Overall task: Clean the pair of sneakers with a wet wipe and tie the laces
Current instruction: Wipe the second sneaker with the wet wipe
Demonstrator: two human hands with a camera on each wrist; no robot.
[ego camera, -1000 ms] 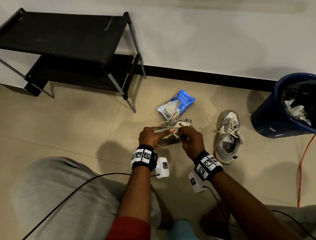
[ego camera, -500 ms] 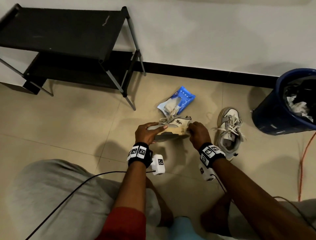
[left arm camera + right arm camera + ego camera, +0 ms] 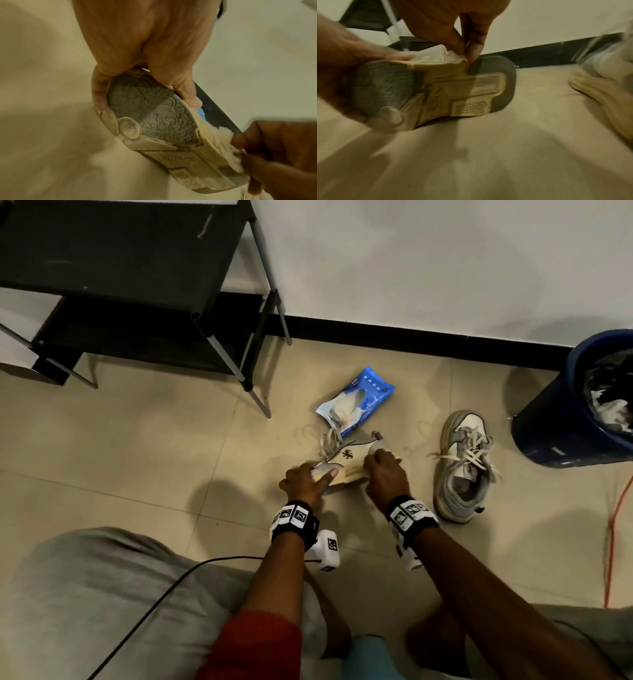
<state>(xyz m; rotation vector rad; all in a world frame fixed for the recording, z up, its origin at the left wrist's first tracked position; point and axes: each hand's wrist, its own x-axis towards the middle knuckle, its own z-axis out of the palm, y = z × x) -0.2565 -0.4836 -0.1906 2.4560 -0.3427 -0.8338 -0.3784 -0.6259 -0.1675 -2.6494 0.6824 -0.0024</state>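
On the tiled floor, centre: cleaning step under way on the cream-and-grey sneaker (image 3: 346,465), tipped sole-out. Left hand (image 3: 303,482) grips its toe; right hand (image 3: 385,474) pinches a crumpled white wet wipe (image 3: 455,57) against the heel-side midsole (laces untied). Next, probably: wipe along the sole edge, then the second grey sneaker (image 3: 462,470), right.

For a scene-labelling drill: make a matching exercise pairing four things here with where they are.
Things:
1. wet wipe
2. held sneaker
3. other sneaker
4. wipes pack

Places:
A. flat on the floor beside the blue bin
B. on the floor just beyond the hands
C. pinched in the right hand
D. gripped by the left hand, tipped on its side

Pairs: 1-C, 2-D, 3-A, 4-B
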